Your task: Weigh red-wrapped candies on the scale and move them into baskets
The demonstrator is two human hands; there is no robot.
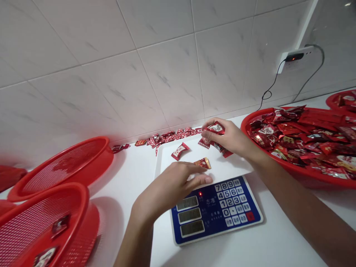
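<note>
A white electronic scale (pixel 215 209) with a blue keypad panel sits in front of me; its white weighing tray (pixel 167 155) carries a red-and-white wrapped candy (pixel 180 151) and a gold-and-red candy (pixel 203 162). My left hand (pixel 172 185) hovers over the tray's front edge, fingers stretched towards the gold-and-red candy, holding nothing. My right hand (pixel 226 138) is over the tray's far right corner, closed on a bunch of red wrapped candies (pixel 215 129).
A red basket (pixel 303 174) heaped with red candies stands at the right, another red basket (pixel 330 99) behind it. Red mesh baskets (pixel 91 159) are at the left; one front basket (pixel 80 196) holds a few candies. Loose candies (pixel 167 138) line the tiled wall. A cable runs from a socket (pixel 294 57).
</note>
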